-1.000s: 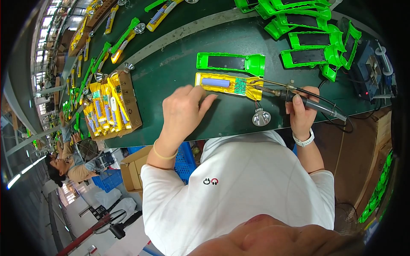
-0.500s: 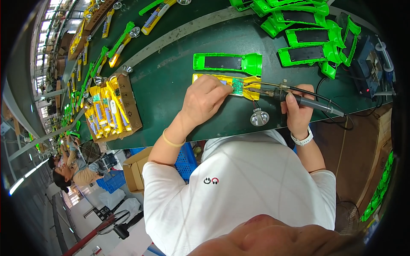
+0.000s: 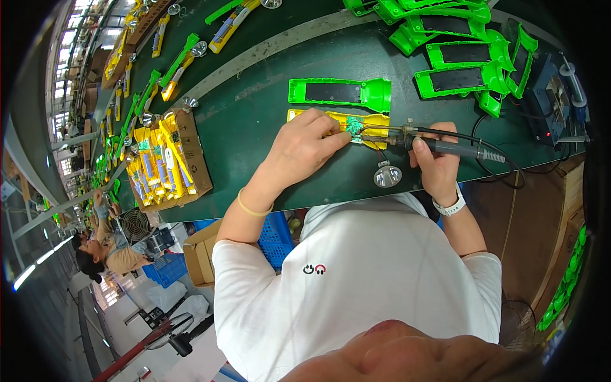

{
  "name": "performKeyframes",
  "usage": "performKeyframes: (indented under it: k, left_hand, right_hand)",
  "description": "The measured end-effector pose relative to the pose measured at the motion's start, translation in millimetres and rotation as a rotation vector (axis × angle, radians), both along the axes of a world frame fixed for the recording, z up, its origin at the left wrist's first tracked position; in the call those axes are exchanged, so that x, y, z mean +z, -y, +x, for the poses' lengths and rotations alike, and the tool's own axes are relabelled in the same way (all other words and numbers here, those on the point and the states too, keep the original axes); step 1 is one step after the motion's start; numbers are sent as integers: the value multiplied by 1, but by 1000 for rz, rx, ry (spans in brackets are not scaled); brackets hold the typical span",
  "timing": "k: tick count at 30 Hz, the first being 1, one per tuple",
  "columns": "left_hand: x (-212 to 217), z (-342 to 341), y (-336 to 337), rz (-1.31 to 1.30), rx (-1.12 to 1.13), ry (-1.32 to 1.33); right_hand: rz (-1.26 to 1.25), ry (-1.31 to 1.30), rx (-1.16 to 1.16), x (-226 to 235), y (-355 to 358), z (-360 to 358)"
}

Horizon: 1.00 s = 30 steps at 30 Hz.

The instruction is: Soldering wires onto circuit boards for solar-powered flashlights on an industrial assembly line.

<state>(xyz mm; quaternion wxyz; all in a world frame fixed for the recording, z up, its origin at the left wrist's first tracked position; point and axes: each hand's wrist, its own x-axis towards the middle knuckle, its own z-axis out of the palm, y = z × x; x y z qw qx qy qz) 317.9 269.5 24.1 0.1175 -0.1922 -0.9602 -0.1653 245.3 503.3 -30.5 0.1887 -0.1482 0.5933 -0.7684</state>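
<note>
My right hand (image 3: 438, 162) grips a black-handled soldering iron (image 3: 445, 147) with a thin metal feed tube along it. Its tip reaches the green circuit board (image 3: 355, 127) set in a yellow flashlight housing half (image 3: 377, 121). My left hand (image 3: 302, 148) bends over the housing's left part, thumb and fingers closed at the board's left edge; whatever they pinch is hidden. Below the housing, a round silver reflector (image 3: 387, 176) hangs off it by thin wires. Just beyond lies a green housing half (image 3: 374, 94) with a dark panel.
Several green housing halves (image 3: 455, 56) are piled at the far right, beside a blue soldering station (image 3: 546, 105) with a looping cable. A cardboard box (image 3: 194, 156) full of yellow housings stands at left. More flashlight parts (image 3: 234, 27) lie beyond a grey strip (image 3: 267, 48).
My right hand has shifted slightly left with the soldering iron, bringing its tip farther over the board. My left hand has turned a little, its thumb now stretched along the board's edge.
</note>
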Motion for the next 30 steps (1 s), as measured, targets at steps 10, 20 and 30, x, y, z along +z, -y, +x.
performKeyframes:
  k: [10, 20, 30]
  left_hand:
    - [6, -2, -4, 17, 3, 79]
    - [-8, -47, -39, 285, -29, -28]
    - [-25, -29, -30, 338, 126, 42]
  right_hand:
    - [-206, 7, -241, 4, -19, -7]
    - [-303, -36, -382, 20, -19, -27]
    - [-283, -66, -167, 32, 18, -57]
